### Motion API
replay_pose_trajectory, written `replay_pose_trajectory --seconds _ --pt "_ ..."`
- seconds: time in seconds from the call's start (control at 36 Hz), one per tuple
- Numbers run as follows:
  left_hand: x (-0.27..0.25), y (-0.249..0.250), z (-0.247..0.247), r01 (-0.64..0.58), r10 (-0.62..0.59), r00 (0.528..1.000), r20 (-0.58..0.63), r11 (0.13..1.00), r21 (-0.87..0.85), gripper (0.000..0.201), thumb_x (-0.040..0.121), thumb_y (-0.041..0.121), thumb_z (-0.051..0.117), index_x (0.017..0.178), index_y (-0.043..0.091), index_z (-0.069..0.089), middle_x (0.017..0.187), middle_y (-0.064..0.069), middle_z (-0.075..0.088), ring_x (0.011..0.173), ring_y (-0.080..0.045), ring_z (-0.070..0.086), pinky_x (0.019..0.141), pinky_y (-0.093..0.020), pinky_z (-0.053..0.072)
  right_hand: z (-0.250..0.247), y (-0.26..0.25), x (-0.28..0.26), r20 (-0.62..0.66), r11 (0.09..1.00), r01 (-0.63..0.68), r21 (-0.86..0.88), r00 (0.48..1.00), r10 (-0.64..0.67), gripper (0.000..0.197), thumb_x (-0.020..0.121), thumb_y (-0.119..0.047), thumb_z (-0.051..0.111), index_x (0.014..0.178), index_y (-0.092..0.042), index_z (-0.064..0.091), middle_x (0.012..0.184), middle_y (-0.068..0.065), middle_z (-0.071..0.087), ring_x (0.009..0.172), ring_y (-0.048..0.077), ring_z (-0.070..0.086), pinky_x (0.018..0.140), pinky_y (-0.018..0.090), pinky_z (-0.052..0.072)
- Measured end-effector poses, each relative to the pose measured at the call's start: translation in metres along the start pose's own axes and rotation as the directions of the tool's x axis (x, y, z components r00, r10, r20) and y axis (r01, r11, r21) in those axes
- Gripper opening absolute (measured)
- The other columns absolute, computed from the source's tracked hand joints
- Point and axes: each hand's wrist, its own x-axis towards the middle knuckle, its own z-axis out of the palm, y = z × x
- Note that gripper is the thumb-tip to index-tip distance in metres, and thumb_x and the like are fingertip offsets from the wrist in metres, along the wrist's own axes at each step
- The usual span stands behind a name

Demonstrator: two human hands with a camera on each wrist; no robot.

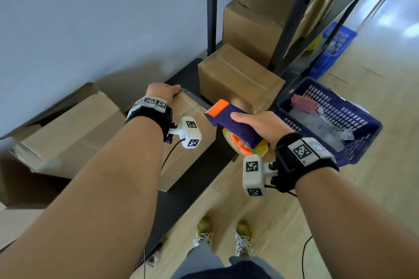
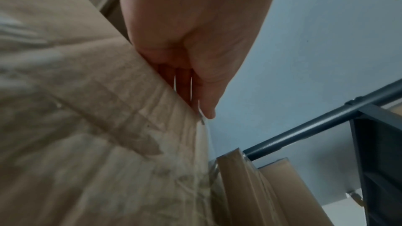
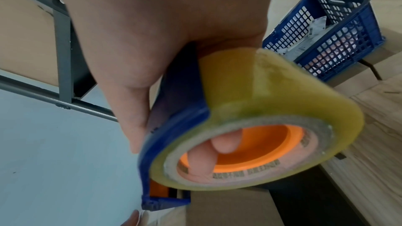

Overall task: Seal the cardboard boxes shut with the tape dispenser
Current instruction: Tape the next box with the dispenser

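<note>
A cardboard box with clear tape along its top seam sits on a low dark shelf in front of me. My left hand rests on its far edge, and the left wrist view shows the straight fingers pressed flat against the box's far side over the tape end. My right hand grips a blue tape dispenser with an orange blade guard, held just above the box's right side. Its yellowish tape roll fills the right wrist view, with my fingers curled through the orange core.
A taped box stands just beyond, with bigger boxes behind it among dark rack posts. An open box lies at the left. A blue basket with packets sits on the wooden floor at the right.
</note>
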Motion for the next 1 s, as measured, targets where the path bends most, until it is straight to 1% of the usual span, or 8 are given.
replay_pose_trajectory --seconds 0.08,0.19,0.28,0.42,0.64,0.81,0.92,1.0 --pt "0.001 -0.001 0.0 -0.01 0.009 1.0 -0.023 0.999 -0.047 0.036 0.092 0.038 0.059 0.108 0.008 0.072 0.11 -0.01 0.069 0.102 -0.026 0.064 0.086 -0.031 0.051 0.0 -0.001 0.001 0.011 1.0 -0.006 0.025 1.0 0.006 0.049 0.078 -0.054 0.076 0.087 -0.006 0.075 0.077 0.011 0.076 0.066 0.02 0.07 0.076 0.035 0.057" --pt "0.003 -0.008 0.004 -0.021 0.008 0.998 -0.066 0.98 -0.197 0.025 0.088 0.035 0.066 0.099 0.014 0.075 0.088 -0.001 0.069 0.068 -0.011 0.06 0.066 -0.023 0.049 0.001 0.001 0.003 0.0 0.999 -0.012 0.033 1.0 0.012 0.058 0.071 -0.059 0.077 0.095 -0.007 0.076 0.082 0.01 0.077 0.078 0.025 0.074 0.087 0.041 0.058" --pt "0.003 -0.011 0.006 -0.023 0.001 0.997 -0.08 0.961 -0.277 0.021 0.085 0.034 0.07 0.093 0.016 0.076 0.075 0.006 0.066 0.07 -0.012 0.062 0.073 -0.025 0.052 0.001 0.0 0.001 0.014 0.998 -0.018 0.066 1.0 0.018 0.053 0.079 -0.052 0.075 0.096 -0.002 0.075 0.079 0.012 0.077 0.069 0.021 0.071 0.075 0.035 0.059" --pt "0.004 -0.009 0.008 -0.001 -0.022 0.997 -0.076 0.956 -0.294 0.012 0.084 0.034 0.072 0.076 0.025 0.071 0.073 0.008 0.065 0.078 -0.017 0.065 0.081 -0.031 0.056 0.0 0.001 0.002 -0.002 0.999 -0.027 0.038 1.0 0.027 0.059 0.07 -0.06 0.076 0.094 -0.006 0.075 0.08 0.009 0.077 0.074 0.023 0.073 0.087 0.04 0.059" --pt "0.01 -0.01 0.011 -0.021 0.014 0.998 -0.055 0.992 -0.124 0.025 0.089 0.037 0.065 0.1 0.017 0.074 0.091 0.001 0.066 0.083 -0.017 0.062 0.077 -0.028 0.051 -0.003 -0.002 -0.005 0.023 0.998 -0.026 0.055 0.999 0.025 0.047 0.084 -0.05 0.072 0.092 -0.003 0.073 0.074 0.01 0.076 0.063 0.018 0.07 0.065 0.027 0.054" --pt "0.006 -0.006 0.013 -0.067 0.074 0.997 -0.038 0.986 0.151 0.037 0.098 0.037 0.046 0.078 0.011 0.062 0.068 -0.003 0.054 0.073 -0.025 0.054 0.06 -0.028 0.04 -0.002 -0.004 -0.004 0.021 0.997 -0.036 0.068 0.999 0.034 0.05 0.084 -0.05 0.071 0.094 -0.001 0.073 0.076 0.012 0.076 0.064 0.019 0.071 0.065 0.027 0.056" --pt "0.001 -0.003 0.015 -0.058 0.07 0.997 -0.026 0.944 0.325 0.04 0.101 0.038 0.033 0.09 0.01 0.06 0.09 -0.012 0.061 0.077 -0.028 0.051 0.07 -0.034 0.038 -0.003 -0.005 -0.005 0.025 0.996 -0.045 0.073 0.999 0.043 0.048 0.084 -0.048 0.072 0.09 -0.001 0.073 0.073 0.011 0.075 0.061 0.019 0.069 0.058 0.024 0.055" --pt "-0.002 0.001 0.017 -0.039 0.042 0.999 -0.005 0.951 0.307 0.033 0.103 0.027 0.034 0.119 0.006 0.054 0.113 -0.019 0.059 0.095 -0.033 0.056 0.081 -0.043 0.046 -0.002 -0.004 -0.004 0.028 0.997 -0.042 0.07 0.999 0.04 0.048 0.084 -0.049 0.071 0.09 -0.002 0.073 0.075 0.012 0.075 0.064 0.019 0.07 0.061 0.025 0.058"
